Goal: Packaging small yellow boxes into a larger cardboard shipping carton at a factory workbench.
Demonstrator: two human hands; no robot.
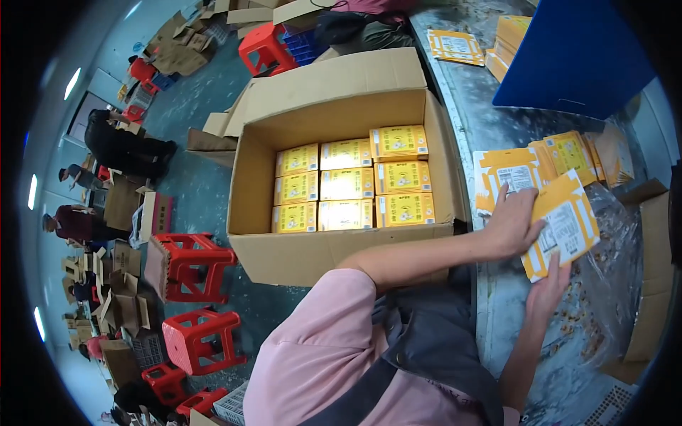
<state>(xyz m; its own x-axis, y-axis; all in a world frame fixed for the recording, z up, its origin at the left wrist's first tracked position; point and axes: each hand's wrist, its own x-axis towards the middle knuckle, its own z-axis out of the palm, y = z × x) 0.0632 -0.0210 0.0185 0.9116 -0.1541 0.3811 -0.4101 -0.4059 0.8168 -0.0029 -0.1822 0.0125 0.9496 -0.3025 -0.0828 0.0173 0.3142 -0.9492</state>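
The right hand [548, 290] pinches a flattened yellow carton [566, 221] by its lower edge over the workbench [497, 312]. The left hand [510, 224] touches a neighbouring flat carton [509, 157]; whether its fingers grip is unclear.

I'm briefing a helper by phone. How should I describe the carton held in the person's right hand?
Find the big open cardboard box, then the grey-blue bench to its right. There, the yellow carton shows a large white panel. Unlike the yellow pack just left of it, its lower end sits in the right hand.
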